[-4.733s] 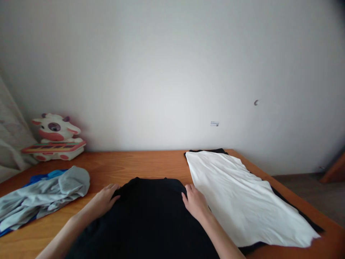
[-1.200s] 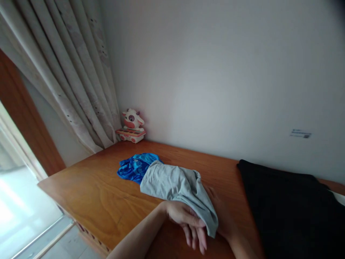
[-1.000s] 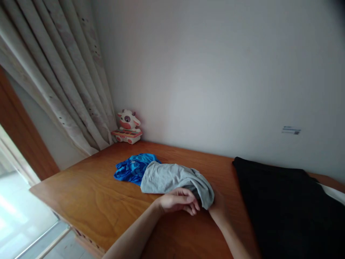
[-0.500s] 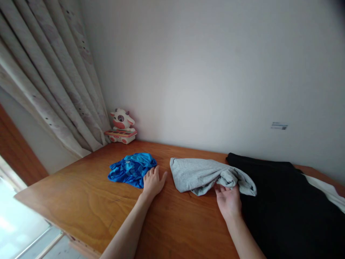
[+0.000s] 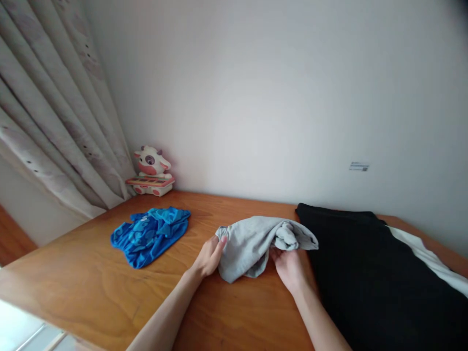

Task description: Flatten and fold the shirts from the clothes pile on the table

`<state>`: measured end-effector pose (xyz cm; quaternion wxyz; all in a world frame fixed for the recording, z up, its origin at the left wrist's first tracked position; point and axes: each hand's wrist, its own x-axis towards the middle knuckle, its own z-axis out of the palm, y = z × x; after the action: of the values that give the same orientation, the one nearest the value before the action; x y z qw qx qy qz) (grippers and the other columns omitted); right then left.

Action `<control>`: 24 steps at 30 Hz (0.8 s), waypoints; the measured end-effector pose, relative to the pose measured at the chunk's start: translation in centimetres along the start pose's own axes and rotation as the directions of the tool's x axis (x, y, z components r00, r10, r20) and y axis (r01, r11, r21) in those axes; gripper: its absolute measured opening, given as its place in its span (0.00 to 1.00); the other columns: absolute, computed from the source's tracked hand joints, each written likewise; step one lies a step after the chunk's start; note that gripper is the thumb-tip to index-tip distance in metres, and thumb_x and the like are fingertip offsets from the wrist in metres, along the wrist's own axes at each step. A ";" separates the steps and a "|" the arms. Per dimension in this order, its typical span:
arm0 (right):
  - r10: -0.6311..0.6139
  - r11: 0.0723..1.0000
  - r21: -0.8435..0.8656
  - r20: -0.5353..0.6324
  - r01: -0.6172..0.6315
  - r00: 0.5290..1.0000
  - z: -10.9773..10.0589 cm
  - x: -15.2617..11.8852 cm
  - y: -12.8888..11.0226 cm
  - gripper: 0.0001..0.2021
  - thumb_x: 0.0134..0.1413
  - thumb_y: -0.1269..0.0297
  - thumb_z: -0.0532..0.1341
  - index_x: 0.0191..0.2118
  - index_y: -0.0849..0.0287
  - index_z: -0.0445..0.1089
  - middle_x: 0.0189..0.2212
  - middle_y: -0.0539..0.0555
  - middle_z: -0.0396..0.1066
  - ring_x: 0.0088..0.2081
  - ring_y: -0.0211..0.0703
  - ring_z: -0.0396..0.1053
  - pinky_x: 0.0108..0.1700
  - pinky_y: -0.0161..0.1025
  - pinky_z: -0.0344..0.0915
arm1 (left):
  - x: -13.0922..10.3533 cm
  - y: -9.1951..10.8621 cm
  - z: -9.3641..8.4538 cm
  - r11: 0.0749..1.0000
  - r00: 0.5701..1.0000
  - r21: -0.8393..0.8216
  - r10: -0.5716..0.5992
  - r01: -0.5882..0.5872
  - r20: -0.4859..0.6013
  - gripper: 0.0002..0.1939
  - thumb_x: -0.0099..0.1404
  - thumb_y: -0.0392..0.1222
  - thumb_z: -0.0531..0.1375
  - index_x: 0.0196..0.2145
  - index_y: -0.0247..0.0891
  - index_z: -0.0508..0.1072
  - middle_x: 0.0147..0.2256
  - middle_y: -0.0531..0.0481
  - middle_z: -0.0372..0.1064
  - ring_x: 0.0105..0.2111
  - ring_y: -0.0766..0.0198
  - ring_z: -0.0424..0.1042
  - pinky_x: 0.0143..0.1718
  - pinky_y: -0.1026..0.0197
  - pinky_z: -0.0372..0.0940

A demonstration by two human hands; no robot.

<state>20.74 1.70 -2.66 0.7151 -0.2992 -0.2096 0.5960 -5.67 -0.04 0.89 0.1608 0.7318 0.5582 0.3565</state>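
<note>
A bunched light grey cloth garment (image 5: pixel 248 243) is raised a little at the middle of the wooden table, its exact kind unclear in the folds. My left hand (image 5: pixel 211 254) pinches its left end, thumb on top. Under the rolled right part is my right hand (image 5: pixel 288 265), its fingers partly hidden beneath the fabric and curled into it. To the left lies a crumpled blue patterned garment (image 5: pixel 151 231), apart from both hands. A large black garment (image 5: pixel 369 273) is spread flat on the right, and the grey one's right tip hangs over its edge.
A cow-shaped toy keyboard (image 5: pixel 151 170) stands at the table's back left corner, beside a patterned curtain (image 5: pixel 69 112). White cloth (image 5: pixel 424 253) shows along the black garment's right side. The wooden table (image 5: pixel 73 263) meets a pale wall bearing a small label (image 5: pixel 359 166).
My left hand has left the blue garment and taken hold of the grey garment's left end. The blue garment now lies apart from that hand. The view has shifted slightly right.
</note>
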 end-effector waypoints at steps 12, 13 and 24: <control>-0.071 0.947 -0.303 0.126 0.106 0.989 -1.1 -0.3 -2.8 0.27 0.39 0.45 0.74 0.44 0.53 0.74 0.36 0.51 0.78 0.38 0.44 0.75 0.38 0.41 0.74 | 0.8 -0.1 0.1 0.916 0.954 -0.372 -0.233 0.150 -0.187 0.25 0.60 0.66 0.59 0.28 0.39 0.69 0.25 0.53 0.69 0.30 0.59 0.70 0.34 0.61 0.65; -0.068 0.937 -0.331 0.134 0.109 0.989 -1.2 -0.3 -3.1 0.27 0.40 0.45 0.74 0.45 0.53 0.74 0.37 0.52 0.78 0.40 0.46 0.76 0.39 0.43 0.74 | 1.0 -0.2 0.0 0.860 0.936 -0.486 -0.288 0.158 -0.204 0.25 0.58 0.66 0.60 0.31 0.38 0.71 0.28 0.51 0.72 0.34 0.58 0.73 0.36 0.61 0.66; 0.008 0.946 -0.324 -0.019 -0.013 1.000 -1.4 -0.3 -2.0 0.21 0.43 0.44 0.70 0.31 0.57 0.71 0.19 0.47 0.71 0.22 0.41 0.70 0.26 0.39 0.70 | 1.2 0.5 -1.3 0.578 0.971 -0.808 -0.236 0.109 -0.037 0.36 0.66 0.59 0.47 0.67 0.41 0.56 0.58 0.40 0.69 0.54 0.53 0.73 0.51 0.51 0.70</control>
<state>23.06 0.94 -2.27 0.6549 -0.4188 -0.2967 0.5547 -6.09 0.73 2.48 0.4662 0.4964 0.4170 0.6019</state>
